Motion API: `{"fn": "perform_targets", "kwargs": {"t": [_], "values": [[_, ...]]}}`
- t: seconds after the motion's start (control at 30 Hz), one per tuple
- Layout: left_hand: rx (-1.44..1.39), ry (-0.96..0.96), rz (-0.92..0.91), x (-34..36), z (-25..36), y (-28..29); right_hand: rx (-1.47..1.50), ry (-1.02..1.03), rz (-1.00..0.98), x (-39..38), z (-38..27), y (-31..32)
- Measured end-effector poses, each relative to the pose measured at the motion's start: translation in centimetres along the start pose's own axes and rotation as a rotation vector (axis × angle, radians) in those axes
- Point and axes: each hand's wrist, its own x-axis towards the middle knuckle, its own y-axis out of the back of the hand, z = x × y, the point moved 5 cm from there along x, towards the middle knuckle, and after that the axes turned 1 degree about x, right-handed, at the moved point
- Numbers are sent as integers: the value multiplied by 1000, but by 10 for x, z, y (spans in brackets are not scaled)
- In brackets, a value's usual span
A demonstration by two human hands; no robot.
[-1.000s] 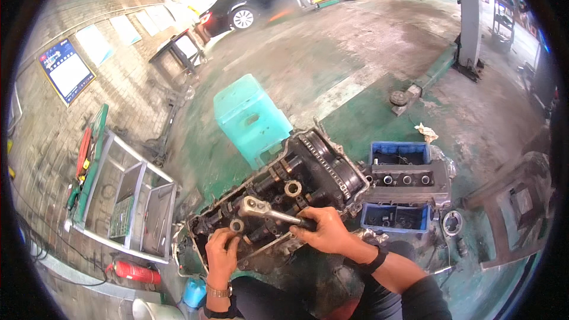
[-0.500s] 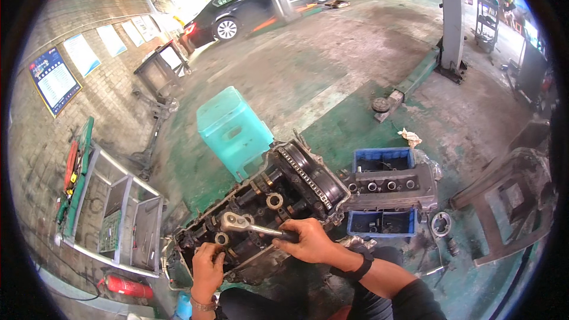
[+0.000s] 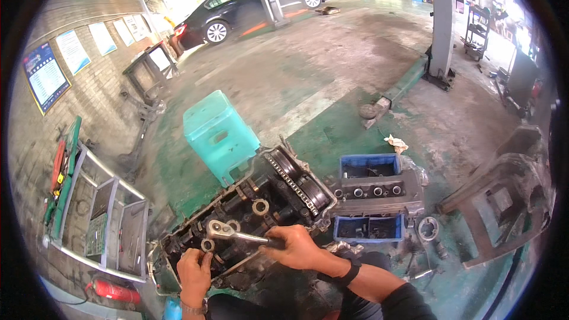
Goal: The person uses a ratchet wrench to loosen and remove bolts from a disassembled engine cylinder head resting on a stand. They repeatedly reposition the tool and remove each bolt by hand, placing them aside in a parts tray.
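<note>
A greasy engine cylinder head (image 3: 281, 204), with a timing chain (image 3: 294, 185) over two dark sprockets at its far right end, lies in front of me. My right hand (image 3: 303, 249) is wrapped round the dark handle of a ratchet wrench (image 3: 244, 236). The wrench's round head rests over the middle of the cylinder head, pointing left. At the near left edge, my left hand (image 3: 193, 271) has its fingers curled together beside a ring-shaped metal part (image 3: 207, 245). Whatever lies between those fingertips is hidden.
Behind the engine stands a turquoise plastic stool (image 3: 204, 124). To the right are a valve cover (image 3: 409, 191) and two blue parts bins (image 3: 398, 159) (image 3: 339, 232). A metal tool cart (image 3: 118, 185) and a red fire extinguisher (image 3: 115, 291) are at left. Farther off are a lift post (image 3: 441, 29) and dark car (image 3: 234, 13).
The whole view has shifted, so the scene sits a little farther left. Both hands and the ratchet wrench keep nearly the same places over the engine.
</note>
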Motion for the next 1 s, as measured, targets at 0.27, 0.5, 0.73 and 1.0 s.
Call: {"fn": "perform_targets", "kwargs": {"t": [0.27, 0.5, 0.73, 1.0], "values": [[-85, -52, -10, -4, 2, 5, -14, -30, 0, -2, 4, -3], [116, 49, -30, 1, -15, -7, -53, -25, -26, 0, 1, -1], [-122, 9, 2, -4, -13, -4, -92, -48, -56, 1, 2, -3], [17, -64, -29, -3, -12, -6, -115, -20, -49, -2, 3, -3]]}}
